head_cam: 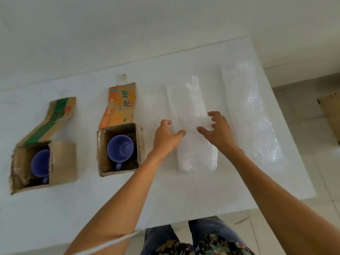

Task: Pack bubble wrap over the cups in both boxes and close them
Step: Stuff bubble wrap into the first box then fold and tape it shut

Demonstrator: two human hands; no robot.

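Two open cardboard boxes stand on the white table. The left box [62, 162] has a green-striped lid flap raised and holds a blue cup [39, 163], partly hidden by a side flap. The orange-printed box [139, 142] holds a second blue cup [120, 149], fully visible from above. A folded strip of bubble wrap [191, 107] lies right of it. My left hand [166, 138] and my right hand [218, 130] hover over that strip with fingers spread, at or just above its surface, holding nothing. A second bubble wrap sheet [257, 122] lies further right.
The table's [92, 208] right edge runs diagonally past the second sheet, with tiled floor [312, 153] and a brown cardboard piece [331, 115] beyond. The near edge crosses above my legs. A white wall rises behind the table.
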